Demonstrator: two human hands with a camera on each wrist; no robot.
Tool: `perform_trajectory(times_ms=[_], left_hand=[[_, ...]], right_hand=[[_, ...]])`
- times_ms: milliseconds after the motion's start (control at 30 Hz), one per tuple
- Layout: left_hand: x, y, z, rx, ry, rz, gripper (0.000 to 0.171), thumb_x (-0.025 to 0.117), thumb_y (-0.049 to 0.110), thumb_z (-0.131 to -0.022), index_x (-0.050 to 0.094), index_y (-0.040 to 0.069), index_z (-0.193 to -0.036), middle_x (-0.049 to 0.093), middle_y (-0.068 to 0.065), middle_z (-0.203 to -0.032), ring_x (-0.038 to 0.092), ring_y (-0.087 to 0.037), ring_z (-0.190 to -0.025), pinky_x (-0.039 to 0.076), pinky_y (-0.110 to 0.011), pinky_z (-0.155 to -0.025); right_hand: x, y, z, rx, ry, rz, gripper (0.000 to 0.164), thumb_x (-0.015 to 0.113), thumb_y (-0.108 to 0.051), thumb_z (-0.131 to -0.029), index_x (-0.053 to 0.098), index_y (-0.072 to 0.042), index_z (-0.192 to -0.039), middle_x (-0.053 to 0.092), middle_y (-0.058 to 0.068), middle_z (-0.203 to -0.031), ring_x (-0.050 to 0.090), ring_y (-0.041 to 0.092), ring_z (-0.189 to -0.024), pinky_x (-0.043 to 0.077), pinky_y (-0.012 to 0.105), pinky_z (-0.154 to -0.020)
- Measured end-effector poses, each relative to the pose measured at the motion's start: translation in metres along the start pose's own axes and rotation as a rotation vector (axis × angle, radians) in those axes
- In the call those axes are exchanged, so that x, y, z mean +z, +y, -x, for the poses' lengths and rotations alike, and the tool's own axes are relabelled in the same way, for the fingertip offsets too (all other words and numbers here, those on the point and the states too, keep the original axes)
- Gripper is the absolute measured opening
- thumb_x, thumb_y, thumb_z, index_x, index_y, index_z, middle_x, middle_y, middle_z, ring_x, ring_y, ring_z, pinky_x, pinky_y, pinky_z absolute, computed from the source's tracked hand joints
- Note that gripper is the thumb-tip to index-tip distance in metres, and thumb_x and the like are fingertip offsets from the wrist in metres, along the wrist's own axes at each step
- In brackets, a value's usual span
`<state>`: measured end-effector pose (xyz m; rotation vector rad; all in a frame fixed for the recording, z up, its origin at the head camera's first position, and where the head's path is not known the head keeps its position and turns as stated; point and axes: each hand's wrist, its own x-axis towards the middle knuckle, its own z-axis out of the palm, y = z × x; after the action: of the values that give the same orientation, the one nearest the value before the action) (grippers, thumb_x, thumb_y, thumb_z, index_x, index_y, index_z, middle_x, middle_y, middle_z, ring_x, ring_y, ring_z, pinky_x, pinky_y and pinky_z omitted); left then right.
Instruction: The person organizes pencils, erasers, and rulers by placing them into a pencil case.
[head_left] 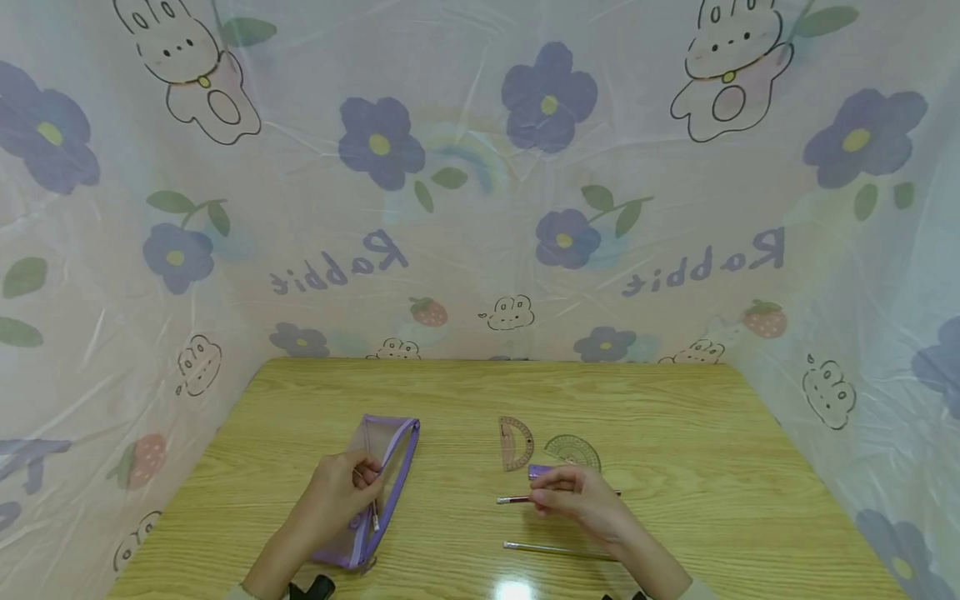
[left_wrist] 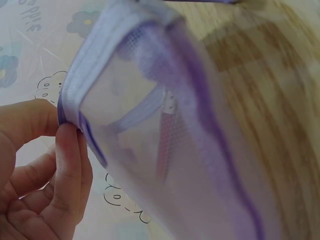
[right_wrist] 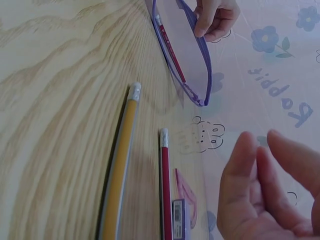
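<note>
My left hand [head_left: 347,487] pinches the upper edge of a see-through purple pencil case [head_left: 398,485], between thumb and fingers. The case stands gaping along its zip, and a red pencil [right_wrist: 171,50] lies inside it. My right hand [head_left: 576,497] hovers over a second red pencil [head_left: 513,500] on the table. In the right wrist view its fingertips [right_wrist: 245,142] are loosely bent, with a small gap to the thumb and nothing between them. A purple-wrapped eraser [right_wrist: 179,219] lies beside that pencil, partly covered by my right hand in the head view.
A yellow pencil [right_wrist: 119,170] lies nearer the front of the table [head_left: 450,392]. Behind the eraser are a pink protractor [head_left: 523,443] and a greenish one [head_left: 576,448]. A patterned curtain [head_left: 480,183] encloses the table at the back and sides.
</note>
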<state>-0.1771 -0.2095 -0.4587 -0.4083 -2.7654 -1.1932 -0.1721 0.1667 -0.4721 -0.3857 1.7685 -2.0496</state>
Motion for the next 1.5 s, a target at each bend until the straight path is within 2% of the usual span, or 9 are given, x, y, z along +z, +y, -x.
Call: perform_trajectory(times_ms=[200,433,867,1100,1267,1367,1500], left_hand=[[-0.001,-0.002,0.001,0.013,0.003,0.0,0.006,0.071,-0.007,-0.083,0.068,-0.002,-0.085,0.061,0.003,-0.073,0.058,-0.003,-0.062,0.053,-0.017,-0.055],[-0.002,-0.002,0.001,0.019,0.008,-0.006,0.006,0.072,-0.006,-0.083,0.069,-0.001,-0.085,0.061,0.003,-0.073,0.058,-0.003,-0.062,0.053,-0.017,-0.055],[-0.005,-0.001,0.0,0.008,0.018,-0.013,0.008,0.073,-0.006,-0.083,0.068,0.001,-0.085,0.061,0.003,-0.073,0.058,-0.004,-0.063,0.053,-0.018,-0.055],[-0.004,-0.003,-0.001,0.032,0.01,-0.019,0.008,0.073,-0.006,-0.084,0.068,0.0,-0.085,0.062,0.004,-0.072,0.058,-0.003,-0.062,0.054,-0.018,-0.055],[-0.004,-0.002,-0.001,0.036,0.006,-0.011,0.008,0.073,-0.006,-0.084,0.068,0.0,-0.085,0.062,0.003,-0.073,0.058,-0.004,-0.062,0.054,-0.018,-0.055],[-0.004,-0.002,-0.001,0.035,0.006,-0.01,0.007,0.073,-0.006,-0.084,0.068,0.0,-0.084,0.062,0.003,-0.073,0.059,-0.004,-0.062,0.054,-0.018,-0.055],[-0.004,-0.001,0.0,0.023,0.007,-0.013,0.008,0.072,-0.006,-0.084,0.068,0.001,-0.084,0.062,0.003,-0.072,0.059,-0.004,-0.062,0.054,-0.018,-0.055]], right_hand=[[-0.01,0.003,0.006,-0.031,-0.022,-0.003,0.023,0.066,0.002,-0.093,0.061,0.019,-0.107,0.073,0.008,-0.095,0.07,0.016,-0.085,0.059,0.029,-0.08],[-0.023,0.008,0.014,-0.047,-0.02,0.035,0.037,0.065,0.003,-0.093,0.049,0.03,-0.112,0.073,0.006,-0.095,0.07,0.016,-0.085,0.059,0.029,-0.08],[-0.042,0.007,0.03,-0.033,0.003,0.104,0.034,0.064,0.001,-0.095,0.052,0.027,-0.114,0.072,0.008,-0.097,0.07,0.018,-0.086,0.059,0.03,-0.079],[-0.05,0.001,0.036,-0.03,0.001,0.117,0.026,0.063,0.001,-0.095,0.058,0.021,-0.111,0.071,0.01,-0.098,0.07,0.019,-0.087,0.059,0.031,-0.08],[-0.056,-0.002,0.041,0.013,0.031,0.169,0.033,0.066,-0.003,-0.094,0.056,0.022,-0.113,0.07,0.017,-0.102,0.07,0.021,-0.089,0.059,0.032,-0.081],[-0.061,-0.002,0.043,0.026,0.05,0.195,0.037,0.068,-0.003,-0.093,0.054,0.024,-0.114,0.069,0.017,-0.101,0.07,0.021,-0.089,0.059,0.033,-0.081],[-0.066,0.0,0.047,-0.001,0.044,0.198,0.035,0.067,-0.001,-0.093,0.053,0.026,-0.112,0.07,0.015,-0.101,0.07,0.018,-0.088,0.059,0.032,-0.08]])
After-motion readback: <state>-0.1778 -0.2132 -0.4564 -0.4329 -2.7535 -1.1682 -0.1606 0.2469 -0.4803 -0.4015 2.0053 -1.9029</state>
